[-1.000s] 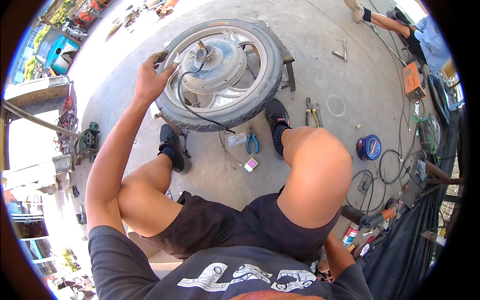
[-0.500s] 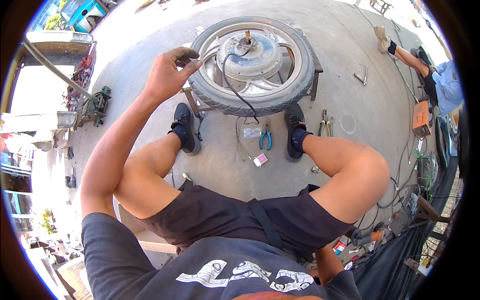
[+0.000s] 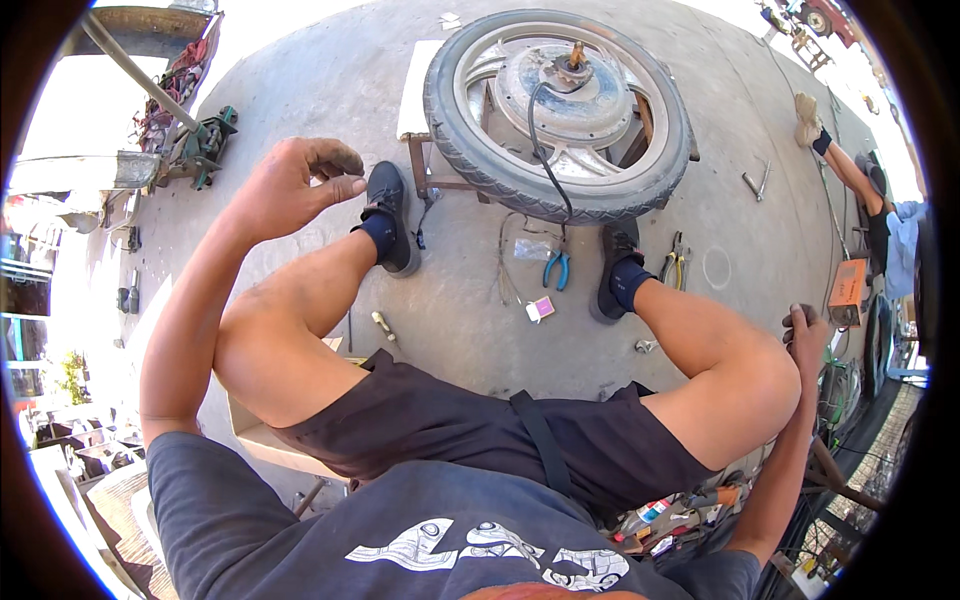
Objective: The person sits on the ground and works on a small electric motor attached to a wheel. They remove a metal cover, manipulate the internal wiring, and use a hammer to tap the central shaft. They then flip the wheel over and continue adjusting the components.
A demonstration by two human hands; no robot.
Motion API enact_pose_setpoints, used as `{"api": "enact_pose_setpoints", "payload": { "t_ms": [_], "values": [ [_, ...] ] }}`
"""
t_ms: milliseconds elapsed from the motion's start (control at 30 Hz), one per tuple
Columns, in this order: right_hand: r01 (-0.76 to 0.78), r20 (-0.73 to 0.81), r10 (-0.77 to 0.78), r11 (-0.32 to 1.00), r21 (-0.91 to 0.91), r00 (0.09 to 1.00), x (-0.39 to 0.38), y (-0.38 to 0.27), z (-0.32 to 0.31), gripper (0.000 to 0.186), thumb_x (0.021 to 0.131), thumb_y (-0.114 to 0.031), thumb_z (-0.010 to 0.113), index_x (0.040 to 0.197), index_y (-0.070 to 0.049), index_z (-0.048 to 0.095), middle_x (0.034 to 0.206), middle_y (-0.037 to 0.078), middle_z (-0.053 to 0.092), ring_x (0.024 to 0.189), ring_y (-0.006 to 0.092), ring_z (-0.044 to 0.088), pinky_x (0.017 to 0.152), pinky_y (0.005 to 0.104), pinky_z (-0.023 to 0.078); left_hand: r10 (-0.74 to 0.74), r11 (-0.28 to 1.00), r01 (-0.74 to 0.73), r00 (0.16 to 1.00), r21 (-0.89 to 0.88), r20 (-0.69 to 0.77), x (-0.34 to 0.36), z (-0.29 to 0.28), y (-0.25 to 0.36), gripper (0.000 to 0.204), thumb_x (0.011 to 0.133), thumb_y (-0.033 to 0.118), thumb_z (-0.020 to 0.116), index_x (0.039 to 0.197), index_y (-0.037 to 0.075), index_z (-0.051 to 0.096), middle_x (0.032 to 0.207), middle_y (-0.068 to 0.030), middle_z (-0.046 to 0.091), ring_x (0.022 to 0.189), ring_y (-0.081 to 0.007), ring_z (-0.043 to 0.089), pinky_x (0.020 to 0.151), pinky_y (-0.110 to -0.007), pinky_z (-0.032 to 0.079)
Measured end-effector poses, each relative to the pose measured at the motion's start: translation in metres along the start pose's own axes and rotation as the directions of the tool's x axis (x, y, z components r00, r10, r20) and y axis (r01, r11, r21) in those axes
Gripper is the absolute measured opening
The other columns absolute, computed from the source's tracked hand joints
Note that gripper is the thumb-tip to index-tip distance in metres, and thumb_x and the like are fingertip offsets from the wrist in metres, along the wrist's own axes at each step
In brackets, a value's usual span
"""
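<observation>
My left hand (image 3: 295, 195) hovers above my left leg, left of the wheel, fingers loosely curved and apart, holding nothing visible. My right hand (image 3: 805, 338) hangs beside my right knee with loosely bent fingers and nothing visible in them. A spoked motor wheel (image 3: 450, 125) with grey tyre and black cable (image 3: 538, 150) lies flat on a low metal stand (image 3: 445, 183) beyond my feet. Between my shoes lie blue-handled pliers (image 3: 556, 270), a clear bag (image 3: 530, 250) and a small pink-and-white box (image 3: 540, 309). Yellow-black pliers (image 3: 676, 262) lie right of my right shoe.
A co-worker's outstretched leg (image 3: 845, 168) is at the upper right, near an orange box (image 3: 847, 293) and cords. A metal tool (image 3: 757, 183) lies on the floor right of the wheel. A green metal machine (image 3: 208, 148) with a long bar stands at the upper left, beside red cables.
My left hand has moved away from the wheel rim, back toward me. My right hand has risen into view beside my knee. The view has shifted, so the wheel appears higher and further right.
</observation>
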State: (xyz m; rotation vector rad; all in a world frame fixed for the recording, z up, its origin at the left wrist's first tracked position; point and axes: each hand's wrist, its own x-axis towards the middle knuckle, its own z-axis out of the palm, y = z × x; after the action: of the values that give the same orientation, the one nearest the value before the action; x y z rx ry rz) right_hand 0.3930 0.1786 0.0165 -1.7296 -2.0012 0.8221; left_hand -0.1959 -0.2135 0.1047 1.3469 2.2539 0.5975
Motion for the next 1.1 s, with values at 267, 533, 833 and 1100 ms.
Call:
{"api": "enact_pose_setpoints", "payload": {
  "t_ms": [267,533,833,1100],
  "values": [
    [0.645,0.880,-0.115,0.724,-0.243,0.461,0.010,-0.181,0.101,0.032,0.089,-0.024,0.065,0.102,0.005,0.070,0.089,0.020,0.072,0.079,0.0331,0.071,0.075,0.0433,0.056,-0.107,0.976,0.142,0.973,-0.168,0.203,0.018,0.018,-0.060,0.033,0.091,0.018,0.076,0.112,-0.006,0.069,0.102,-0.0171,0.075,0.093,-0.0222,0.071,0.085,-0.036,0.056],
    [0.933,0.826,-0.471,0.317,-0.171,0.311,0.037,-0.096,0.309,0.034,0.089,-0.030,0.065,0.107,-0.001,0.070,0.122,0.022,0.067,0.123,0.0362,0.059,0.101,0.0500,0.048,-0.135,0.953,0.220,0.923,-0.206,0.361,0.037,0.053,-0.092,0.033,0.091,0.018,0.075,0.112,-0.006,0.069,0.100,-0.0169,0.075,0.093,-0.0214,0.071,0.086,-0.035,0.056],
    [0.770,0.532,-0.596,0.610,-0.188,0.602,0.114,-0.116,0.446,0.031,0.090,-0.027,0.064,0.108,-0.001,0.071,0.120,0.022,0.066,0.117,0.0368,0.060,0.098,0.0493,0.048,-0.225,0.867,0.390,0.862,-0.310,0.454,0.054,0.053,-0.091,0.031,0.093,0.020,0.073,0.112,-0.004,0.070,0.097,-0.0119,0.075,0.091,-0.0185,0.070,0.084,-0.034,0.055],
    [0.674,0.372,-0.600,0.731,-0.106,0.709,0.132,-0.171,0.538,0.029,0.091,-0.024,0.063,0.108,-0.002,0.071,0.117,0.021,0.066,0.112,0.0373,0.060,0.096,0.0487,0.049,-0.256,0.790,0.501,0.794,-0.353,0.552,0.048,0.059,-0.096,0.038,0.093,0.026,0.075,0.114,-0.005,0.068,0.094,-0.0129,0.073,0.092,-0.0179,0.069,0.084,-0.032,0.054]
  ]
}}
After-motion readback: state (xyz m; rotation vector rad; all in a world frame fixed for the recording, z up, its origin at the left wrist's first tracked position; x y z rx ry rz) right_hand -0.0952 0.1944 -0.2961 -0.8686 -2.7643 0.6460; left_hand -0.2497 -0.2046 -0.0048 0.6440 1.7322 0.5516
